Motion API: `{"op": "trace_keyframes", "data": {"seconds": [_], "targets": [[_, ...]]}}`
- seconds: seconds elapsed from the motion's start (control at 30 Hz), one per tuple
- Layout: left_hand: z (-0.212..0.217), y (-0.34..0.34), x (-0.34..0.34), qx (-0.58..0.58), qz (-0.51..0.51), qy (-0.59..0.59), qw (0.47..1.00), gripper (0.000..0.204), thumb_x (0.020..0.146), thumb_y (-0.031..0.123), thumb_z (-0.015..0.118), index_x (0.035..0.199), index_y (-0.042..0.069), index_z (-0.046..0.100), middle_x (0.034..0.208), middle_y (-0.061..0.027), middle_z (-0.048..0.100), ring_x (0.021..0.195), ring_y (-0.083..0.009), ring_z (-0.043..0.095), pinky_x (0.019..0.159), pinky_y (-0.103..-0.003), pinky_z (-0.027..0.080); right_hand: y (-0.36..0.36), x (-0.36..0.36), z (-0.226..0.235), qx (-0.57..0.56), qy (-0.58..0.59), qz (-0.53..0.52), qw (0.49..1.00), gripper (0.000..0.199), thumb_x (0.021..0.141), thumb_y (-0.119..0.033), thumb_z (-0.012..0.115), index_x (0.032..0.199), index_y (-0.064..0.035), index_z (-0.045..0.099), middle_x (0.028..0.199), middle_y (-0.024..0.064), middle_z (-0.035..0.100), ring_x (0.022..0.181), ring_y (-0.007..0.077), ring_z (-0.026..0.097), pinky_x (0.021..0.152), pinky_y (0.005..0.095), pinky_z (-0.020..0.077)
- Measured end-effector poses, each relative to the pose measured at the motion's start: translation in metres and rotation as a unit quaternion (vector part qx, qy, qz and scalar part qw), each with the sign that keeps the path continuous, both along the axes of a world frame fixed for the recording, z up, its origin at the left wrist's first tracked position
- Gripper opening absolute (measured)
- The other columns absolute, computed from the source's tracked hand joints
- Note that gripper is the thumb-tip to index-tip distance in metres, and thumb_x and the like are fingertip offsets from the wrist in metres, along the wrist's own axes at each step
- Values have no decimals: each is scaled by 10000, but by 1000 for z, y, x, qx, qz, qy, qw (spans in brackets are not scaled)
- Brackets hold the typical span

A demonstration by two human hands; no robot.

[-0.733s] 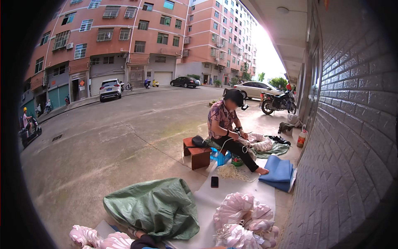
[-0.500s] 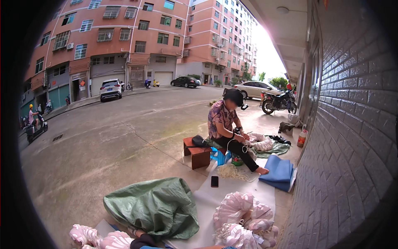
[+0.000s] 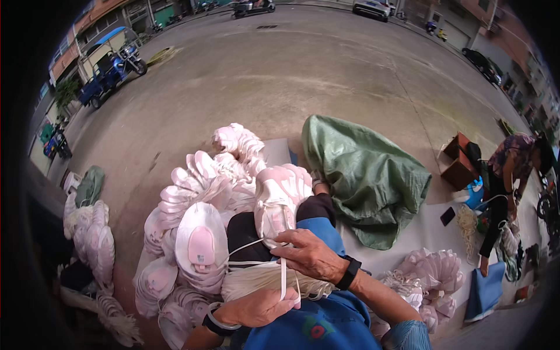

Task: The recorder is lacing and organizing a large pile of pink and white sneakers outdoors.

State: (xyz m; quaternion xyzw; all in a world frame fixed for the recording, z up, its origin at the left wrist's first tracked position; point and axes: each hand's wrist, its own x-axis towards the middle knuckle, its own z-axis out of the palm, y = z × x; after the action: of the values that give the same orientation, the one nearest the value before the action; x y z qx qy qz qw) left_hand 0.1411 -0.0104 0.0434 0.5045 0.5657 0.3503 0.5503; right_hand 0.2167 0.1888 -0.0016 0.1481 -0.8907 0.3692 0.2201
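Observation:
On my lap a pink-and-white shoe upper [image 3: 276, 201] sits among a row of stacked uppers. My left hand [image 3: 256, 307] is closed, pinching a white shoelace [image 3: 283, 279] that runs up toward the upper's near end. My right hand [image 3: 309, 256] lies over that end, its fingertips closed around the lace; exactly how they grip it is partly hidden. Below both hands, a thick bundle of cream laces [image 3: 251, 280] rests across my blue apron [image 3: 315, 326]. Just left stands another upper with a pink insole area [image 3: 201, 248], touching several more stacked ones.
Piles of uppers [image 3: 192, 189] flank my left leg, with another stack [image 3: 96, 248] farther left. A green woven sack [image 3: 364, 181] lies beyond my right knee. More uppers [image 3: 431, 271], a phone [image 3: 447, 216] and a blue folded sheet [image 3: 485, 290] are right. A co-worker [image 3: 516, 169] bends at far right.
My view has swung down and left from the street and co-worker to my lap. Both my hands, the lace and the uppers on my lap are now visible; the co-worker appears at the right edge.

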Motion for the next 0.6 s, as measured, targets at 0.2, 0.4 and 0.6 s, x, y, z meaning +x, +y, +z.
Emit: {"op": "trace_keyframes", "data": {"seconds": [0.2, 0.4, 0.6], "targets": [[-8, -19, -22, -38, 83, -117, 989, 276, 1006, 258, 430, 1020, 30, 583, 801, -31, 522, 723, -95, 479, 693, -227, 402, -14, -1, -4, -126, -36, 89, 987, 251, 830, -83, 658, 1066, -8, 617, 977, 133, 597, 883, 312, 599, 750, 408, 493], [0, -11, -14, 6, -1, -43, 999, 258, 996, 238, 461, 1086, 12, 549, 846, -117, 599, 763, -261, 607, 701, -354, 460, -9, -17, 3, -18, -55, 12, 998, 400, 782, -42, 654, 1174, -52, 580, 1051, 128, 572, 999, 298, 569, 852, 439, 456], [-8, 22, 7, 106, -99, 114, 983, 195, 984, 201, 454, 1030, 13, 479, 865, -191, 598, 802, -366, 615, 713, -413, 462, 1, -17, 3, 31, -88, 146, 985, 238, 845, -90, 639, 1075, -29, 637, 1086, 149, 603, 1114, 321, 555, 1048, 465, 389]]}}
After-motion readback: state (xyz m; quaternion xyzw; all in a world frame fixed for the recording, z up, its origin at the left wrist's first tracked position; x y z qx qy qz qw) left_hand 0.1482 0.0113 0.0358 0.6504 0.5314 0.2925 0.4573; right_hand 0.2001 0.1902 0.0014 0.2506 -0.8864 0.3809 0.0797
